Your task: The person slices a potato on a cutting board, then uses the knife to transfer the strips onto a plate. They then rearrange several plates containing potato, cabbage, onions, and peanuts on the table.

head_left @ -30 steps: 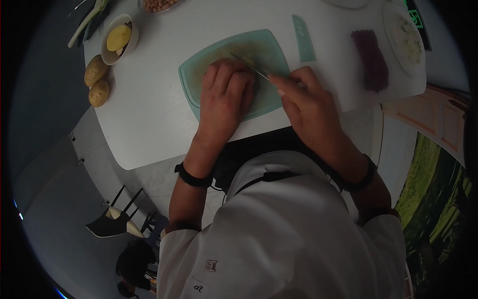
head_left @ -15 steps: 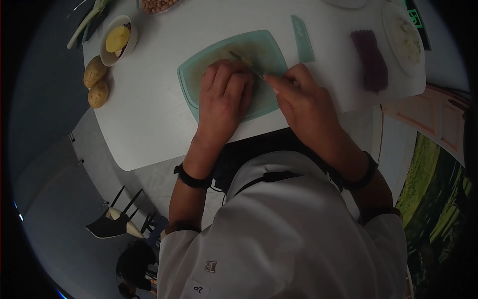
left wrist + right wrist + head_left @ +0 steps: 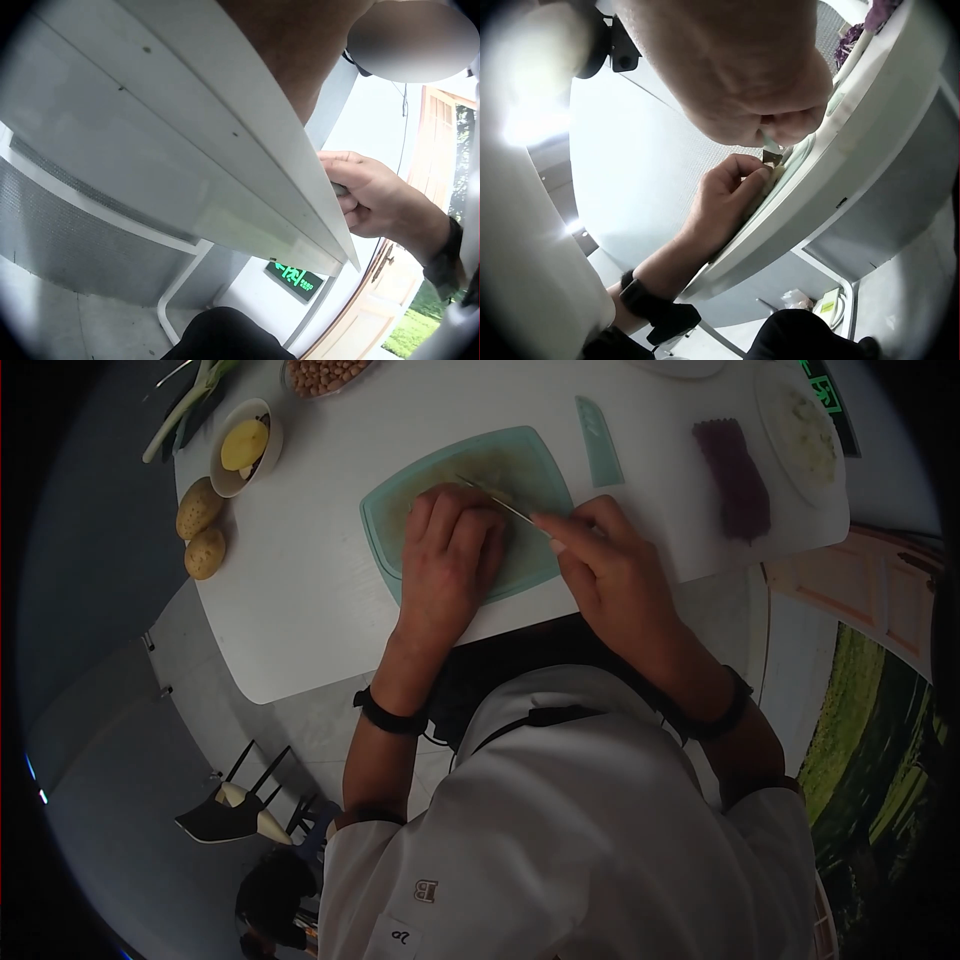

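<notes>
On the teal cutting board (image 3: 395, 505), my left hand (image 3: 447, 550) bends its fingers over a pale yellow food piece (image 3: 778, 178), mostly hidden beneath them. From the right, my right hand (image 3: 622, 565) grips a knife (image 3: 505, 505) by its handle, index finger stretched along the top. The blade slants across the board just beyond the left fingertips. Small yellowish bits lie beside the blade. In the right wrist view, the left thumb and fingers (image 3: 731, 187) pinch the piece close to the blade. The left wrist view shows mostly the underside of the table and the right hand (image 3: 379, 191).
A teal knife sheath (image 3: 600, 445) lies right of the board, then shredded purple vegetable (image 3: 735, 480) and a plate of pale pieces (image 3: 808, 445). At left are two potatoes (image 3: 200, 508), a bowl (image 3: 228, 478) with a peeled yellow piece, a leek (image 3: 185, 408) and a tub of nuts or beans (image 3: 325, 374).
The knife has shifted slightly at the left fingertips, its blade now seen nearly edge-on. The left hand keeps its place on the board. The head view has tilted a little.
</notes>
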`<state>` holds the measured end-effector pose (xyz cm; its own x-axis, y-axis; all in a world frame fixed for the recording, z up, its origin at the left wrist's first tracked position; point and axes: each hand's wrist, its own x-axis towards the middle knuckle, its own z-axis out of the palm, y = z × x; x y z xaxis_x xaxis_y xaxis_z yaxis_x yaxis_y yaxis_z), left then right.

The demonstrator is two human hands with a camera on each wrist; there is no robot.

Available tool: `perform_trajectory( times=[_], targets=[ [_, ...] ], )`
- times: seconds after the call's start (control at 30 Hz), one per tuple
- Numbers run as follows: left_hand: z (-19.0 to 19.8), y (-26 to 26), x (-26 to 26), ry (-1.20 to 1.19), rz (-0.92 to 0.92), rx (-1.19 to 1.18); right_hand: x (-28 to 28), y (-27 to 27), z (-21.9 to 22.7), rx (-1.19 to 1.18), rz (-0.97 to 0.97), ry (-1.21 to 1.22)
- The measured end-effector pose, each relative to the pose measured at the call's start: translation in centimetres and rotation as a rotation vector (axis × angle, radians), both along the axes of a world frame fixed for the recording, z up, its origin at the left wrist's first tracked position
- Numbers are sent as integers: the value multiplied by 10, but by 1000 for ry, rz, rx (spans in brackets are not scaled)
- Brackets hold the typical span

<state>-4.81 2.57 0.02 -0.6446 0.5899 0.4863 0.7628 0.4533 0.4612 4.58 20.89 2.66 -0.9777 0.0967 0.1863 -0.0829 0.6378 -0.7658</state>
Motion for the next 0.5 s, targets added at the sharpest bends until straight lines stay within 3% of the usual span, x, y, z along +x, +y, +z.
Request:
perform_trajectory(
  times=[0.5],
  targets=[
    [0, 0, 0, -3, 8, 6, -8, -10, -6, 157, 10, -30]
  ],
)
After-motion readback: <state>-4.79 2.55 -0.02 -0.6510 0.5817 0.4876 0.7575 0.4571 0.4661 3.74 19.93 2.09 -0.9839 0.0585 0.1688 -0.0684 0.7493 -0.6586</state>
